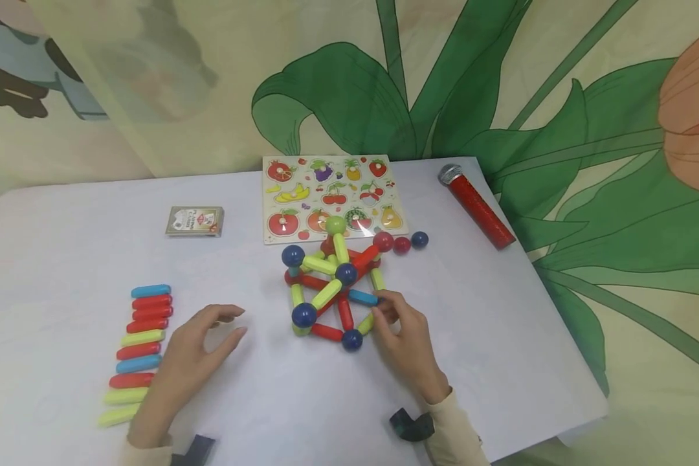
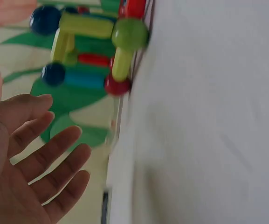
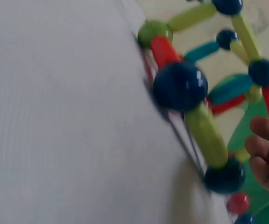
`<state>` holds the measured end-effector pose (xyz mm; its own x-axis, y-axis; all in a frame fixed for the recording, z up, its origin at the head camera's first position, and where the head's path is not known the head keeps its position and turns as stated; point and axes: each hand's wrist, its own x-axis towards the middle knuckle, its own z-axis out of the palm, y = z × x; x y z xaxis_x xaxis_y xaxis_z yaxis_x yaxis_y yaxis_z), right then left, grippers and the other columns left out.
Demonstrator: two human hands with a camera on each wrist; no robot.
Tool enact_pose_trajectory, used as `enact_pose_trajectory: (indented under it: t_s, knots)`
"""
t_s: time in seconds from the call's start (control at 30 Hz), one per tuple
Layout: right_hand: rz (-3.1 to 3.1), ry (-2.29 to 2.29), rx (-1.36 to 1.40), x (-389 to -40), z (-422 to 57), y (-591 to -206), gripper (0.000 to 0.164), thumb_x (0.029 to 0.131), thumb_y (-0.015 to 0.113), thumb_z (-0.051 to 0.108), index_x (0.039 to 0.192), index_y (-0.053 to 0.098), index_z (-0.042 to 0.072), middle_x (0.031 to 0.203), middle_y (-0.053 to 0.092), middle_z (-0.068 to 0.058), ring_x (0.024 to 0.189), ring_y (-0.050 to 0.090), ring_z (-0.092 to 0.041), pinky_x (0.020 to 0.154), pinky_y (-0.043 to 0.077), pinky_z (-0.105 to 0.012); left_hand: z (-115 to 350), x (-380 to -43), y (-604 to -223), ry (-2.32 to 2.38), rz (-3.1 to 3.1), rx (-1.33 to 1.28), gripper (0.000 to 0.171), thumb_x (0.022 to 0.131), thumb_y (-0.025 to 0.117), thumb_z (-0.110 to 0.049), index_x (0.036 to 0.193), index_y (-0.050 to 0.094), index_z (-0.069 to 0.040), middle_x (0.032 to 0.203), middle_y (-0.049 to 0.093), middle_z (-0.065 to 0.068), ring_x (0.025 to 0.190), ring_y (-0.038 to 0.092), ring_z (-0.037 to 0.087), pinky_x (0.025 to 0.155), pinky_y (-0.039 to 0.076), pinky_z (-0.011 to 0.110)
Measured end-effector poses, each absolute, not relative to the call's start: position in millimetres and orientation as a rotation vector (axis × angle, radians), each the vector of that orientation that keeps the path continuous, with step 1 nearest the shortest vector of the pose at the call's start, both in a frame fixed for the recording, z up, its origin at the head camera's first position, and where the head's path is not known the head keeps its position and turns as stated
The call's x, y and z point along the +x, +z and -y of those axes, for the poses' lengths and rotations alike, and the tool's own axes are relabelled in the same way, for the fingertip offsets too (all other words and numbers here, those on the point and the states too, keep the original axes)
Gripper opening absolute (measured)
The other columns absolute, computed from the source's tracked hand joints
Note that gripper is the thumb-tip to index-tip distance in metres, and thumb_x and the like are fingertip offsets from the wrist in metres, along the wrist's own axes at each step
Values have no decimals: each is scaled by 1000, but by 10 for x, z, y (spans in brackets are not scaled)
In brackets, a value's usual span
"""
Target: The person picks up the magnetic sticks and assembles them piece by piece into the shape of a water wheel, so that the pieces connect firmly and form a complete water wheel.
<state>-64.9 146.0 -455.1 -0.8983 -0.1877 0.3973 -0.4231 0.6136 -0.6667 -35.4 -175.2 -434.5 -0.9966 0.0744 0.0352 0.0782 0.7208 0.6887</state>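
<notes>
A framework of magnetic rods and balls (image 1: 327, 294) stands on the table in front of both hands, with red, yellow-green and blue rods joined by dark blue, red and green balls. My right hand (image 1: 406, 340) is at its right side, fingertips overlapping the end of a blue rod (image 1: 361, 298) in the head view. In the right wrist view its loosely curved fingers (image 3: 261, 144) appear beside a dark blue ball (image 3: 225, 177), and nothing shows between them. To the left of the framework my left hand (image 1: 195, 349) hovers apart from it, fingers spread and holding nothing.
Loose rods (image 1: 142, 327) lie in a column by the left forearm. Behind are a card box (image 1: 195, 221) and a fruit puzzle board (image 1: 334, 194). A red ball (image 1: 402, 245) and a dark blue ball (image 1: 420, 239) sit beside the framework; a red microphone (image 1: 479, 208) lies at right.
</notes>
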Motion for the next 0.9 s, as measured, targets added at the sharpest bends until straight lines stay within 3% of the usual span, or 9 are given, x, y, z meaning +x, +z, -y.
enact_pose_trajectory:
  t_s: [0.1, 0.2, 0.3, 0.4, 0.5, 0.53, 0.63, 0.77, 0.9]
  knots:
    - [2569, 1139, 406, -652, -1590, -4629, 25, 87, 65, 3, 111, 61, 6, 79, 66, 2, 68, 56, -6, 61, 49, -23, 1968, -182, -4335, -1132, 2866, -40, 32, 85, 74, -19, 114, 62, -12, 108, 67, 3, 99, 59, 10, 86, 48, 18]
    - [2593, 1134, 354, -641, -1655, -4702, 21, 88, 64, 3, 109, 62, 7, 79, 66, 2, 67, 55, -5, 59, 49, -22, 2144, 13, -4330, -1093, 2790, 41, 30, 83, 75, -14, 110, 64, -12, 102, 68, 1, 91, 54, -7, 76, 38, 3]
    - [2596, 1155, 330, -631, -1672, -4752, 19, 88, 64, 3, 106, 63, 7, 78, 67, 2, 66, 56, -5, 58, 48, -21, 2294, 211, -4332, -1041, 2739, 166, 30, 79, 78, -9, 107, 66, -12, 96, 68, 1, 83, 47, -20, 72, 37, 0]
    - [2589, 1182, 320, -624, -1673, -4781, 17, 88, 63, 3, 105, 64, 8, 77, 67, 1, 65, 56, -5, 57, 48, -21, 2478, 411, -4393, -930, 2804, 310, 31, 78, 80, -16, 106, 66, -10, 95, 67, 5, 79, 42, -22, 66, 36, -1]
    - [2584, 1198, 315, -623, -1678, -4801, 17, 88, 64, 3, 104, 64, 9, 78, 67, 2, 66, 57, -5, 58, 48, -21, 2688, 558, -4510, -882, 2982, 497, 44, 80, 78, -28, 112, 63, -4, 102, 64, 15, 89, 53, 1, 65, 44, 12]
    - [2579, 1207, 314, -623, -1679, -4807, 17, 88, 64, 2, 104, 65, 10, 78, 67, 2, 66, 57, -5, 58, 48, -22, 2754, 595, -4567, -848, 3055, 528, 47, 80, 78, -31, 113, 62, -2, 103, 63, 17, 91, 55, 8, 62, 44, 15]
    - [2576, 1225, 312, -624, -1678, -4815, 17, 88, 64, 2, 103, 65, 10, 77, 67, 2, 66, 57, -5, 58, 48, -22, 2896, 632, -4712, -887, 3271, 683, 64, 83, 73, -44, 124, 55, 2, 114, 55, 27, 97, 51, 38, 72, 50, 38]
    - [2577, 1246, 310, -619, -1671, -4805, 16, 88, 63, 2, 102, 66, 9, 77, 67, 2, 66, 57, -6, 58, 48, -22, 2961, 657, -4841, -925, 3451, 894, 81, 82, 69, -53, 134, 45, 3, 123, 45, 31, 104, 41, 44, 80, 47, 55]
    - [2581, 1246, 299, -612, -1671, -4802, 16, 88, 63, 1, 102, 66, 9, 77, 67, 2, 67, 57, -5, 59, 48, -22, 2954, 702, -4853, -925, 3509, 970, 80, 83, 71, -45, 137, 39, 4, 121, 44, 29, 100, 42, 41, 76, 49, 52]
